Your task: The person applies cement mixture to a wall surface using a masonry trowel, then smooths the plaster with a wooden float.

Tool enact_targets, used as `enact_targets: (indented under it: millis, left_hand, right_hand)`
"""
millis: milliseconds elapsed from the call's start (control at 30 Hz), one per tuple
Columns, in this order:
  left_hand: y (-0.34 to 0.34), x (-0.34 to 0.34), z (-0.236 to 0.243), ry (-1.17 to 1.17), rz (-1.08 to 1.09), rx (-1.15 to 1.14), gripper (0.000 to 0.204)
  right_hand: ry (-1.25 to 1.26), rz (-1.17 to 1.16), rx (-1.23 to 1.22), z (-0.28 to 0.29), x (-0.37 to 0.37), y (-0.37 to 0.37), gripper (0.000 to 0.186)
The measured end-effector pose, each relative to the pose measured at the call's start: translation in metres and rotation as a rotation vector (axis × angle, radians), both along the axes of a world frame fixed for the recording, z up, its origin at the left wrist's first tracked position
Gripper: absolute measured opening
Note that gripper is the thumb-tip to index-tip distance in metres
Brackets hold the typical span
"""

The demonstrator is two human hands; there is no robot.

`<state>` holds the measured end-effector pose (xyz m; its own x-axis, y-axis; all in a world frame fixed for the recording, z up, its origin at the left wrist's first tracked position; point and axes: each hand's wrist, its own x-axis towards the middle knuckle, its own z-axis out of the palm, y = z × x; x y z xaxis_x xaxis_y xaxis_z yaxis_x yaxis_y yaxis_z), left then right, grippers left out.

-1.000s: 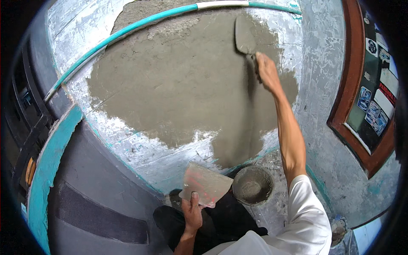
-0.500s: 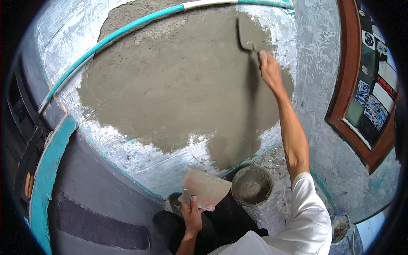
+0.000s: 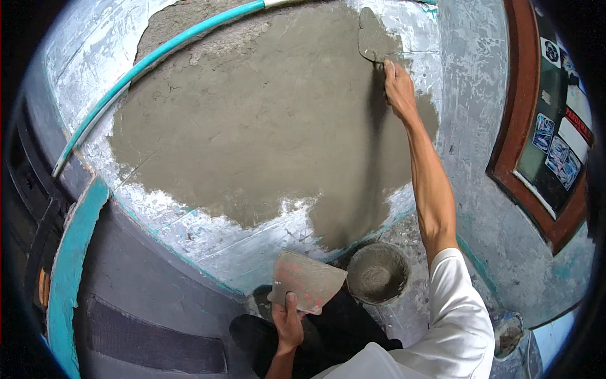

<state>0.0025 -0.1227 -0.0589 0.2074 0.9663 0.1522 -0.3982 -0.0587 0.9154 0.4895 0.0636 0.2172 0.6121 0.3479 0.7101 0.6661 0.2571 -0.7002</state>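
My right hand (image 3: 400, 90) grips the handle of a trowel (image 3: 374, 36), arm stretched far up the wall. The blade is coated in grey mortar and lies flat, or nearly so, against the upper right of the wet mortar patch (image 3: 252, 120). Low in front of me, my left hand (image 3: 288, 322) pinches a flat, mortar-smeared plate (image 3: 308, 279) with reddish marks, thumb on top and fingers hidden beneath. Just right of that plate, a round bucket (image 3: 404, 297) with grey mortar inside stands on the floor.
A turquoise and white pipe (image 3: 164, 55) crosses the wall at upper left. Below it runs a chipped turquoise edge (image 3: 72, 265). On the right is a brown wooden frame (image 3: 514, 126) with stickers behind it. A dirty container (image 3: 507, 335) stands at lower right.
The trowel blade has tipped from standing off the wall to lying nearly flat on it, its dark shadow beside the blade shrinking. My left hand keeps the plate in nearly the same place.
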Motion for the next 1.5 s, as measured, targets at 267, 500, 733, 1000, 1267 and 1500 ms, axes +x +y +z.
enact_targets:
  millis: [267, 500, 733, 1000, 1267, 1500]
  left_hand:
    - [0.001, 0.001, -0.003, 0.010, 0.003, -0.012, 0.037]
    - [0.001, 0.008, -0.001, -0.012, -0.021, -0.007, 0.038]
    - [-0.003, 0.008, 0.001, 0.029, -0.010, -0.003, 0.039]
    - [0.000, 0.010, 0.000, 0.017, -0.071, -0.026, 0.041]
    - [-0.002, 0.018, -0.001, 0.070, -0.051, -0.002, 0.047]
    - [-0.004, 0.022, 0.006, 0.095, -0.059, 0.026, 0.045]
  right_hand:
    - [-0.023, -0.037, -0.047, 0.001, -0.009, -0.009, 0.051]
    - [-0.149, -0.105, -0.057, -0.002, -0.025, -0.015, 0.049]
    - [-0.184, -0.132, 0.072, -0.006, -0.016, -0.014, 0.048]
    - [-0.339, -0.124, -0.162, 0.001, -0.011, -0.023, 0.043]
    - [-0.458, -0.128, -0.258, -0.002, -0.007, -0.030, 0.041]
    - [-0.295, -0.179, -0.129, 0.005, -0.001, -0.032, 0.040]
